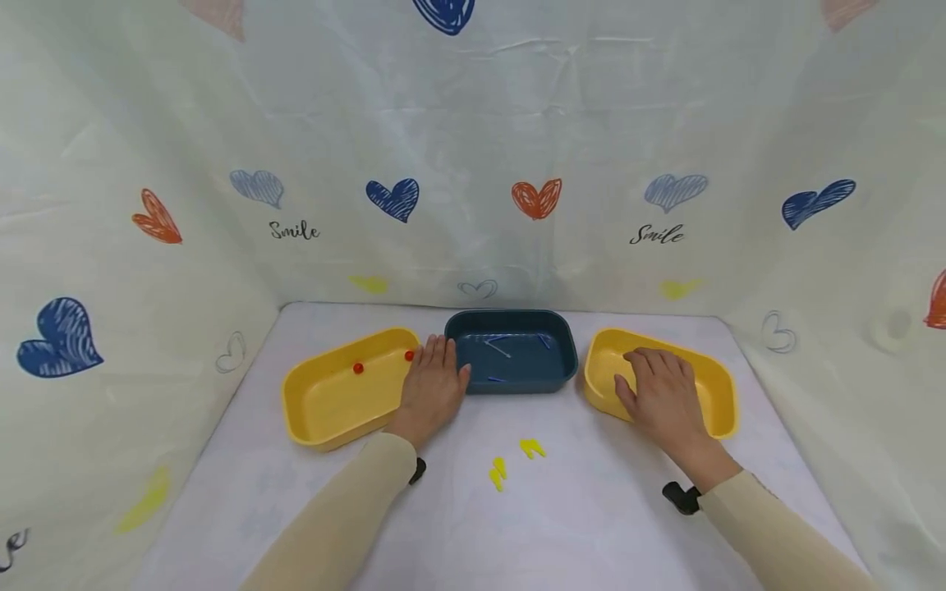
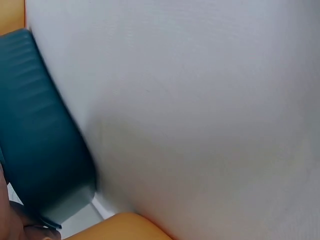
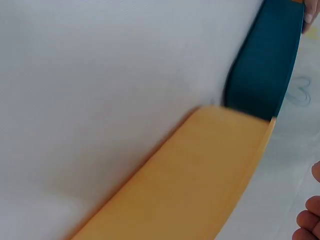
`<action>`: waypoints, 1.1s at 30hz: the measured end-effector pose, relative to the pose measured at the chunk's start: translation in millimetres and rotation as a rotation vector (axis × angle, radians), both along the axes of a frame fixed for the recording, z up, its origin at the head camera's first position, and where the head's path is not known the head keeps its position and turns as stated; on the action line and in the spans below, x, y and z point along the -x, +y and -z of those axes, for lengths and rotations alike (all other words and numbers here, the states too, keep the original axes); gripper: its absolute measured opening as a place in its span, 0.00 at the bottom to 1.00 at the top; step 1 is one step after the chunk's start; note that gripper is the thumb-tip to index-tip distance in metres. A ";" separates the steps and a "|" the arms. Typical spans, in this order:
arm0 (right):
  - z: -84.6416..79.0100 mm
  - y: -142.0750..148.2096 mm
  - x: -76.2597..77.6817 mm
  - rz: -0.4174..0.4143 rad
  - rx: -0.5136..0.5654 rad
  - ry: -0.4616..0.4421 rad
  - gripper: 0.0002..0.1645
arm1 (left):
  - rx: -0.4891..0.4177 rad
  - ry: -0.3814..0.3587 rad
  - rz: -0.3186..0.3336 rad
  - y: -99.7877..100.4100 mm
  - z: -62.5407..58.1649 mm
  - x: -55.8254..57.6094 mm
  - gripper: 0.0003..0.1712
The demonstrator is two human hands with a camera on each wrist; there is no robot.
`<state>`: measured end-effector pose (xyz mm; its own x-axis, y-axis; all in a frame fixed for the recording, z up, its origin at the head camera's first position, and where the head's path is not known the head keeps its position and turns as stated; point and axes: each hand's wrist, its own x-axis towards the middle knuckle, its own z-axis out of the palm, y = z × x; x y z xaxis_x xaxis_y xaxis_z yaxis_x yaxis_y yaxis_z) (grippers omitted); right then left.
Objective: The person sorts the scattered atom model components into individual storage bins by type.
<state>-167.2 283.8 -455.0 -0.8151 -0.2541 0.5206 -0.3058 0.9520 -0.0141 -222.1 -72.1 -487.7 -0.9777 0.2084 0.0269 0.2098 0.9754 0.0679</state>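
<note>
Quietly, two bare hands are at the trays on a pale desk. At ten o'clock, the left yellow tray bears red beads; the left hand, fingers straight and visibly gripping nothing, lies over its right end, beside a dark blue tray at twelve o'clock with slim blue sticks inside. Yellow pieces lie near the clock's centre. At two o'clock, above the right yellow tray, hangs the right hand, fingers bent, thumb wide apart, no object visible between. The step appears to be a reach among trays; the next move seemingly calls for delicately closing fingertips.
</note>
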 end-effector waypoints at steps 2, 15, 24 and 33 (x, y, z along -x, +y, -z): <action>0.9 13.4 -6.2 0.006 0.008 0.035 0.26 | -0.010 0.001 -0.006 -0.7 0.2 -0.8 0.40; 11.7 82.0 -44.2 0.244 0.084 -0.205 0.40 | -0.064 -0.004 -0.029 2.5 -6.1 -9.8 0.40; 34.2 104.0 -62.9 0.283 0.057 -0.357 0.51 | -0.094 0.029 0.005 2.7 -12.4 -22.8 0.40; 41.6 111.5 -72.4 0.291 0.077 -0.398 0.58 | -0.185 0.167 0.068 7.0 -14.3 -45.9 0.32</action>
<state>-94.7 395.2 -496.6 -0.9858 0.0402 0.1629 0.0156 0.9886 -0.1495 -176.2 -65.1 -473.5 -0.9405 0.2497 0.2306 0.2973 0.9331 0.2023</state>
